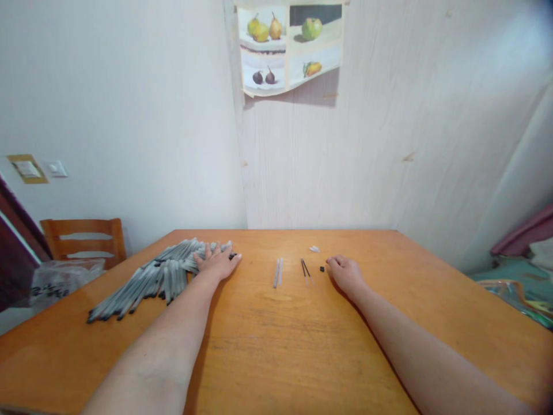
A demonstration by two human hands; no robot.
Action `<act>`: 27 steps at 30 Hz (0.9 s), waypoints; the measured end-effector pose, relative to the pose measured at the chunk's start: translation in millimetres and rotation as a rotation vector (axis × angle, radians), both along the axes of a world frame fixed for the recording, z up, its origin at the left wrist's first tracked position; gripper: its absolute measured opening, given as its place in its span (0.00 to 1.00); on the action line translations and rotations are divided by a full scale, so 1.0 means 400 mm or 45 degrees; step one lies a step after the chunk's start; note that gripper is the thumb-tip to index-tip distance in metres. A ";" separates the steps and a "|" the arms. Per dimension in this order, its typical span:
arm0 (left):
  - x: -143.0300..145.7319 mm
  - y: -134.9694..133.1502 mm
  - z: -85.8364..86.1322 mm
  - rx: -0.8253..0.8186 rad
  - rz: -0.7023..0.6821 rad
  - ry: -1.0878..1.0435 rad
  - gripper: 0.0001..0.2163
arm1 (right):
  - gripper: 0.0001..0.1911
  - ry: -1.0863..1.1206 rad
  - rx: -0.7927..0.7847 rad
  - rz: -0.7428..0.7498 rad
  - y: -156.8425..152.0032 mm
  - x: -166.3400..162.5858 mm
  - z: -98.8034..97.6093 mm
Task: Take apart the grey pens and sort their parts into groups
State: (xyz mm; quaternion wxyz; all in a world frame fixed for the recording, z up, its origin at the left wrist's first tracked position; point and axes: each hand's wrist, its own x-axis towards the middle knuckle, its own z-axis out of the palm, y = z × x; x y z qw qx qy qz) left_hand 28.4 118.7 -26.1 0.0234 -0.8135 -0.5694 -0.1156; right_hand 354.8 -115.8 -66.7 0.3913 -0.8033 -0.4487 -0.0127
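Note:
My left hand lies with its fingers spread over the right end of a big pile of grey-white gel pens with dark tips. On the right, my right hand rests on the table with its fingers curled in; whether anything is inside them is hidden. Just left of its fingers are small black pen caps. Between my hands lie two clear, empty-looking pen barrels and two thin ink refills with black ink. Some small clear pieces sit farther back.
The wooden table reaches back to a pale wall with a fruit picture poster. A wooden chair and a clear plastic bag stand at the left. Bedding and bags are at the far right.

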 end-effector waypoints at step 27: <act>-0.122 -0.150 -0.021 0.117 -0.614 0.025 0.16 | 0.17 -0.026 -0.071 -0.005 -0.001 0.002 0.002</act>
